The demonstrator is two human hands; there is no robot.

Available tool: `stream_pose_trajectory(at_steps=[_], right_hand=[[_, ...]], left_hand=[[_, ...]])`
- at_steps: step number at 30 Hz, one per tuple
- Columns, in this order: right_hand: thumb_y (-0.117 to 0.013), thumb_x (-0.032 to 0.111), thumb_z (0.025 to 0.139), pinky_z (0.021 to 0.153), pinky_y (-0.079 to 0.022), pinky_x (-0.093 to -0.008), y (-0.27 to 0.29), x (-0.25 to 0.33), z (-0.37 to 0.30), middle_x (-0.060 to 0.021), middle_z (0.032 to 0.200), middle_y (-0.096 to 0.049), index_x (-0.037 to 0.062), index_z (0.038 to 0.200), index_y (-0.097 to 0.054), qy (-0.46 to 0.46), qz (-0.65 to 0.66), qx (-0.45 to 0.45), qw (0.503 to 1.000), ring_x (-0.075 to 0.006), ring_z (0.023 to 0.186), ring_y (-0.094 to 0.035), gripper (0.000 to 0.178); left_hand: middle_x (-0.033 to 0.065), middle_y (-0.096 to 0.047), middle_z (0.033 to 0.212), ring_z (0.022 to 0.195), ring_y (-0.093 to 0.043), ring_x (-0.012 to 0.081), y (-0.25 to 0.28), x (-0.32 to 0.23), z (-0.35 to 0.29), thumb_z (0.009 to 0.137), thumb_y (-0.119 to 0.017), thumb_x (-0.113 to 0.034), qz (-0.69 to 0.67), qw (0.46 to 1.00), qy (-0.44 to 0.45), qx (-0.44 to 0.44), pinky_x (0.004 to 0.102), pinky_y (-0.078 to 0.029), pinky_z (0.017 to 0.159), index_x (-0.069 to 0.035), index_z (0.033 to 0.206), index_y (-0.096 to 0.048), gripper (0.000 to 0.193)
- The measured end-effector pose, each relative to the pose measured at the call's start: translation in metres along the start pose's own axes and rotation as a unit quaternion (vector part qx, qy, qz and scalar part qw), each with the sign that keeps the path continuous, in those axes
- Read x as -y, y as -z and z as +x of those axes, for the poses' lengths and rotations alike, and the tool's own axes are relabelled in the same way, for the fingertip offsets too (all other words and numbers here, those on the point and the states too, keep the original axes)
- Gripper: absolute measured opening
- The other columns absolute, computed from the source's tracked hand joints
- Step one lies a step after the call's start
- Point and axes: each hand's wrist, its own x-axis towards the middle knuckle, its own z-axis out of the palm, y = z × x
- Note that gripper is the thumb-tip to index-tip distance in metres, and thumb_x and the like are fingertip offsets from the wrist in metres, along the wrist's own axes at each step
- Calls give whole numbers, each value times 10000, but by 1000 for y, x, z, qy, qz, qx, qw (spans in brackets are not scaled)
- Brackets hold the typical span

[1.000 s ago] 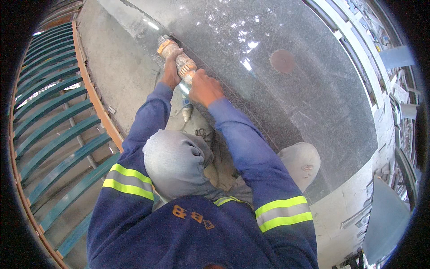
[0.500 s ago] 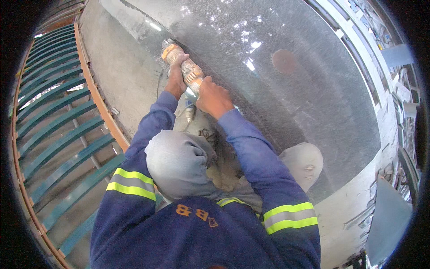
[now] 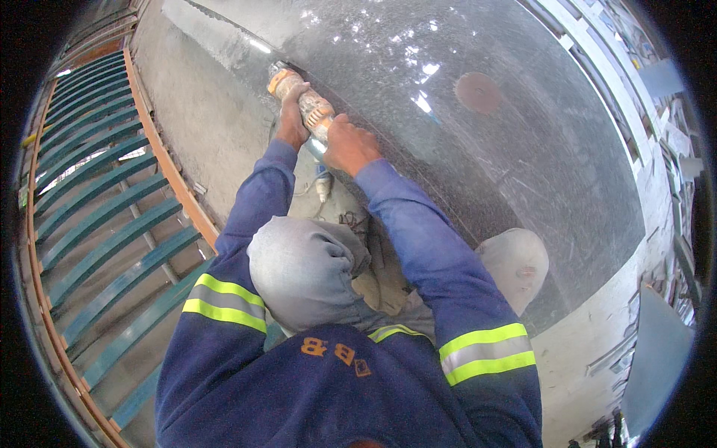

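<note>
I have the left hand (image 3: 292, 121) wrapped around the power tool (image 3: 318, 113), the right hand (image 3: 352, 146) clasping its near end, beside a dark slab (image 3: 538, 172).

The left grip (image 3: 292, 119) and right grip (image 3: 352, 146) have moved the power tool (image 3: 317, 113) slightly farther forward.

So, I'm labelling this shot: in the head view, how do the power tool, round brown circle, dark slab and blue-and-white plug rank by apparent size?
1. Dark slab, by far
2. Power tool, longer than the circle is wide
3. Round brown circle
4. Blue-and-white plug
</note>
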Motion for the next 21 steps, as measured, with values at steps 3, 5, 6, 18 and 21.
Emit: stream_pose_trajectory(at_steps=[3,5,6,18,21], right_hand=[[-754,148,735,807,-571,-473,3,-3,-6,-252,984,-697,-47,1066,-505,15,-13,-12,1000,-395,933,-708,458],[-755,149,733,819,-567,-474,10,-1,-14,-255,990,-694,-47,1070,-501,8,0,-10,1000,-396,943,-705,466],[-755,149,732,825,-565,-475,13,1,-17,-256,993,-693,-48,1073,-499,6,7,-9,1000,-397,948,-704,470],[-750,132,726,778,-577,-477,5,-3,-14,-243,934,-704,-33,1026,-510,12,-12,-27,999,-380,879,-720,418],[-728,154,758,816,-557,-502,1,-4,-5,-287,991,-680,-60,1058,-484,15,4,-11,1000,-431,937,-691,441]], left_hand=[[110,-612,776,658,-653,266,-12,2,-10,849,-658,-247,3,1000,7,-4,429,-584,641,-48,984,-527,274],[106,-614,779,664,-654,262,-17,4,-18,848,-658,-246,3,1000,9,-13,431,-583,645,-51,989,-530,271],[105,-614,782,666,-654,261,-17,4,-19,848,-658,-245,0,1000,12,-17,432,-583,647,-53,992,-531,271],[96,-599,796,689,-660,258,-10,5,-13,868,-635,-261,11,1000,0,-4,421,-582,667,-55,1009,-520,275],[91,-603,802,693,-659,257,-12,3,-11,864,-642,-264,15,1000,-3,7,423,-581,669,-60,1009,-525,276]])
